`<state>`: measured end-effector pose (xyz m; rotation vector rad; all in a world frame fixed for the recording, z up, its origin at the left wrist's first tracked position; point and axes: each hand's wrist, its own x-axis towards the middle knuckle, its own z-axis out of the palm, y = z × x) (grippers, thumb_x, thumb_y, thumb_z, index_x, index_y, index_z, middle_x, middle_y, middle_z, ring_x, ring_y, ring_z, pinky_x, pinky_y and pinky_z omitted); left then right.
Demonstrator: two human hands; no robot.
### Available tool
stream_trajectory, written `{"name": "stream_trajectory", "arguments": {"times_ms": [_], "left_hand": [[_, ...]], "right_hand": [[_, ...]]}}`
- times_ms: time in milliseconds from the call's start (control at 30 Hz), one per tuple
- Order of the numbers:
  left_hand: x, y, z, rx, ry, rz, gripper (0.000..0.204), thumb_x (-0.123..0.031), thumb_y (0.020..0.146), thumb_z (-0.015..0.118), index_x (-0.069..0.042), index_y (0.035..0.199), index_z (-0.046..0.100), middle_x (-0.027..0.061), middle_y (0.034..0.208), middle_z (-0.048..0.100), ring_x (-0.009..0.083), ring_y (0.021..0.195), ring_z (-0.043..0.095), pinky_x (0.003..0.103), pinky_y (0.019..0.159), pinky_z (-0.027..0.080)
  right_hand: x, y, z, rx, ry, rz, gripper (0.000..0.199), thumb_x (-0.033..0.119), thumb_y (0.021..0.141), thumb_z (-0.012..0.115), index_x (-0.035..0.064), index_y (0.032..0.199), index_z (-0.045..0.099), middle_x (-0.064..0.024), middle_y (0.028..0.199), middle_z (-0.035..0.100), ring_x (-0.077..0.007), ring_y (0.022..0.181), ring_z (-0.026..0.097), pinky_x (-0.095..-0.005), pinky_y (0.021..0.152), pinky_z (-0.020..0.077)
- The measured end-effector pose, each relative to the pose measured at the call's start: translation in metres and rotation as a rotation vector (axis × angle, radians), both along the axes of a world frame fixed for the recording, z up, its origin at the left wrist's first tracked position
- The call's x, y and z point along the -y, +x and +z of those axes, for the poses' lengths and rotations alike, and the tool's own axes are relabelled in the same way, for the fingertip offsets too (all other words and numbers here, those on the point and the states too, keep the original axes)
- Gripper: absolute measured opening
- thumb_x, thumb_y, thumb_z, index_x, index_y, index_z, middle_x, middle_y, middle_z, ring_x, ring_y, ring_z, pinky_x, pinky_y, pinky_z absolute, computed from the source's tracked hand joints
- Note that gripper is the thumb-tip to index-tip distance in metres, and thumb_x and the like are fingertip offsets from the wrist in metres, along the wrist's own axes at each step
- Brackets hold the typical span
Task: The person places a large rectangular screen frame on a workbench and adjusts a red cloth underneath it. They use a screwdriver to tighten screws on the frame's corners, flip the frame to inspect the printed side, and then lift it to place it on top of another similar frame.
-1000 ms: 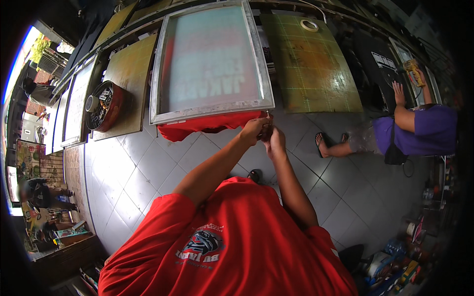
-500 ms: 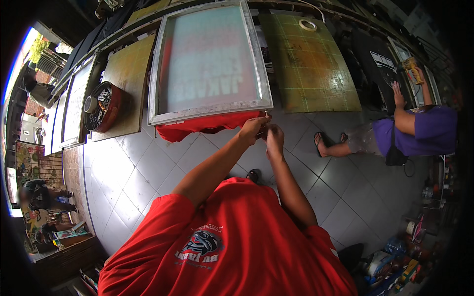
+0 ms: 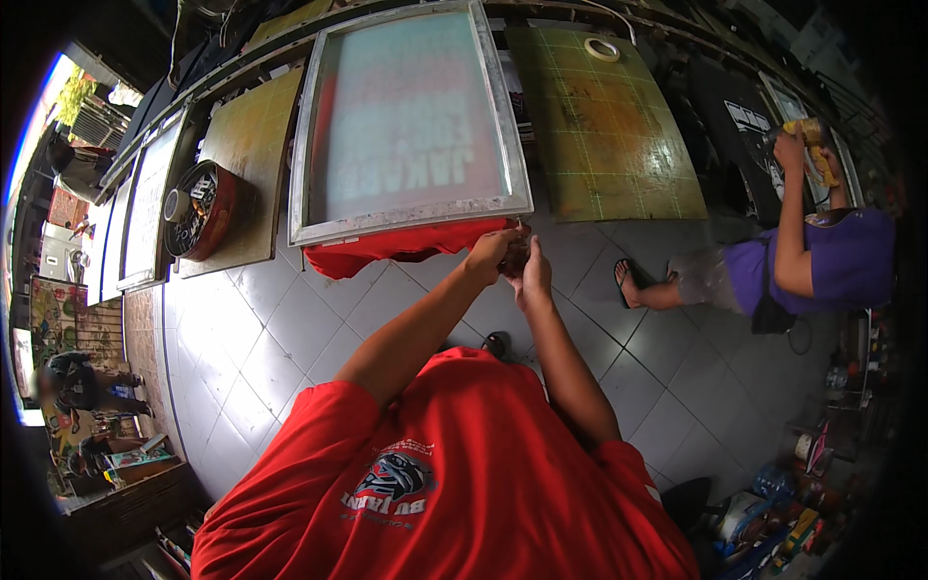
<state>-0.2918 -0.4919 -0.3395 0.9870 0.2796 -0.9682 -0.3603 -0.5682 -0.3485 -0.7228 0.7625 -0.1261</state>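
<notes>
A screen-printing frame [image 3: 411, 217] with a pale mesh and faint reversed lettering lies ahead of me, over a red cloth [image 3: 358, 257] that hangs out below its near edge. Just off the frame's near right corner, my left hand [image 3: 491, 257] is closed, with its fingers bent around a small dark thing that I cannot make out. My right hand [image 3: 532, 278] meets it from the right, one digit pointing up and the other fingers curled toward the same small thing. The hands overlap and hide most of what lies between them.
Left of the frame, a round red tub [image 3: 227, 208] of small items rests on a board [image 3: 246, 145]. A yellowish board [image 3: 619, 135] with a tape roll [image 3: 601, 49] lies to the right. Farther right, a person in purple [image 3: 822, 256] holds a yellow tool [image 3: 822, 164].
My right hand has turned and straightened one digit upward beside the left hand. The left hand has barely shifted. The other person's hand has moved from the dark cloth to the yellow tool.
</notes>
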Motion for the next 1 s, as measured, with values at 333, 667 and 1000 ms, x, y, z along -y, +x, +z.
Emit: {"name": "stream_trajectory", "arguments": {"times_ms": [333, 667, 1000], "left_hand": [[0.001, 0.002, -0.002, 0.014, 0.004, -0.007, 0.015, -0.025, 0.09, 0.058, -0.012, 0.083, 0.061, -0.0012, 0.069, 0.057, 0.0126, 0.057, 0.052, 0.029, 0.055, 0.042], [-0.001, 0.0, 0.002, 0.028, 0.085, -0.02, 0.016, -0.028, 0.086, 0.063, -0.012, 0.091, 0.064, -0.0011, 0.077, 0.06, 0.0101, 0.065, 0.055, 0.025, 0.057, 0.042], [-0.103, -0.04, -0.03, 0.065, 0.228, -0.106, 0.026, -0.034, 0.088, 0.057, -0.012, 0.101, 0.06, 0.0015, 0.099, 0.062, 0.0147, 0.089, 0.057, 0.03, 0.077, 0.044]], "right_hand": [[0.002, 0.0, -0.006, 0.051, -0.056, 0.021, 0.03, 0.035, 0.094, 0.05, 0.0069, 0.086, 0.057, -0.0028, 0.07, 0.058, -0.0111, 0.061, 0.055, -0.0234, 0.059, 0.0443], [0.006, 0.002, -0.004, 0.039, -0.058, 0.051, 0.028, 0.032, 0.094, 0.049, 0.007, 0.083, 0.057, -0.0015, 0.069, 0.058, -0.0102, 0.059, 0.053, -0.0231, 0.056, 0.0429], [0.006, 0.0, 0.016, -0.006, -0.075, 0.056, 0.027, 0.027, 0.093, 0.054, 0.0043, 0.078, 0.057, -0.0022, 0.063, 0.058, -0.0096, 0.055, 0.053, -0.0249, 0.052, 0.0425]]}}
